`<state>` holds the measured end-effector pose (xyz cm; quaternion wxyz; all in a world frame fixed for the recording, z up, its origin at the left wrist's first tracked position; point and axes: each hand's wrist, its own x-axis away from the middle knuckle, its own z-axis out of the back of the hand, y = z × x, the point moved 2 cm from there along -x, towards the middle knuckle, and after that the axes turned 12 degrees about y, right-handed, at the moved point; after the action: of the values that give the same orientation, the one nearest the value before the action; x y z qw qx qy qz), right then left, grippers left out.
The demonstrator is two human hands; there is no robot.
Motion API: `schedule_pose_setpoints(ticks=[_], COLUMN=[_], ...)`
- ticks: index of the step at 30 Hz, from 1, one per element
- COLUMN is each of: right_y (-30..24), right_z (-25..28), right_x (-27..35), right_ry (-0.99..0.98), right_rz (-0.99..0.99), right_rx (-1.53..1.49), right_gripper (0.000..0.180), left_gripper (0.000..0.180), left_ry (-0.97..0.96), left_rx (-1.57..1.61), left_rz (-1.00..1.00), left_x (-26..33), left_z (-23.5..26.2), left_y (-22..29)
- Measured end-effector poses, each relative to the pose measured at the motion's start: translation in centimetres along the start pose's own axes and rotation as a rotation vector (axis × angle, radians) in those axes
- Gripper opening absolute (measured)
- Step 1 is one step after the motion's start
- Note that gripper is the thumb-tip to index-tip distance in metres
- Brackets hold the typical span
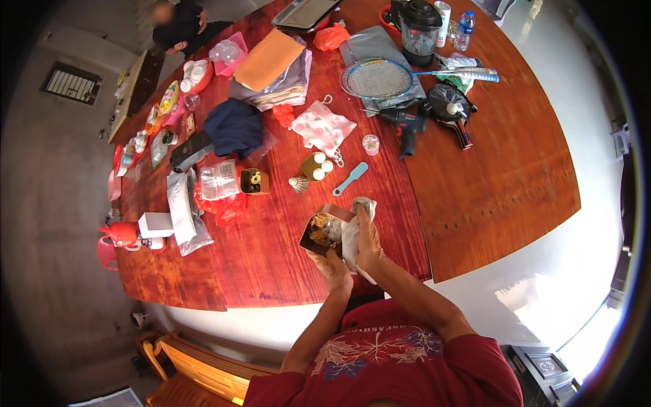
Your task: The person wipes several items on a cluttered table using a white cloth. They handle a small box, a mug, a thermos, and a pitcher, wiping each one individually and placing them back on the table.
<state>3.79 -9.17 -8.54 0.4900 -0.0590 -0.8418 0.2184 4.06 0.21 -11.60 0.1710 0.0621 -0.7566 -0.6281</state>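
Above the table's near edge I hold a small open box (305,235), tilted so its inside shows. Brown crumpled pieces (319,224) and some clear plastic lie in it. My left hand (333,268) grips the box from its near side, thumb at the rim. My right hand (368,239) is closed on a white cloth (350,237), which presses against the box's right side. Just beyond the box lie a light-blue flat-handled tool (351,179) and a shuttlecock (298,184). A second small box (309,165) with white round-topped things stands beside them.
Farther off are a floral pouch (324,127), a badminton racket (377,78), a cordless drill (407,129) and a blender (419,34). To the left lie dark-blue cloth (234,127), plastic packages (182,210) and a white box (156,225). A person (180,27) sits beyond the far-left edge.
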Motion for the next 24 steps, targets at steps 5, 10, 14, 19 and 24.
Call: schedule_pose_setpoints(ticks=[5,10,14,19,24], right_y=[-0.4,1.8,2.1,-3.0,-1.4], right_z=[-1.1,2.0,3.5,1.3,-2.2], right_x=[1.3,-0.4,0.5,0.9,1.0], right_ry=[0.033,0.061,-0.178,-0.114,-0.334], right_rz=[-0.025,0.114,0.796,0.45,1.011], right_rx=[-0.002,0.583,1.197,0.613,1.204], right_gripper=[0.062,0.047,0.019,0.019,0.033], left_gripper=[0.046,0.06,0.069,0.064,0.061], left_ry=[0.006,-0.106,-0.159,-0.191,-0.463], left_rx=[-0.191,-0.222,-0.232,-0.232,-0.42], left_rz=[-0.095,0.001,0.179,0.307,-0.157], left_x=[-1.5,-2.6,-6.3,-7.0,-8.7], left_z=[0.3,-1.8,-1.9,-3.2,2.8], left_y=[-3.4,-4.6,-5.8,-2.2,-11.1])
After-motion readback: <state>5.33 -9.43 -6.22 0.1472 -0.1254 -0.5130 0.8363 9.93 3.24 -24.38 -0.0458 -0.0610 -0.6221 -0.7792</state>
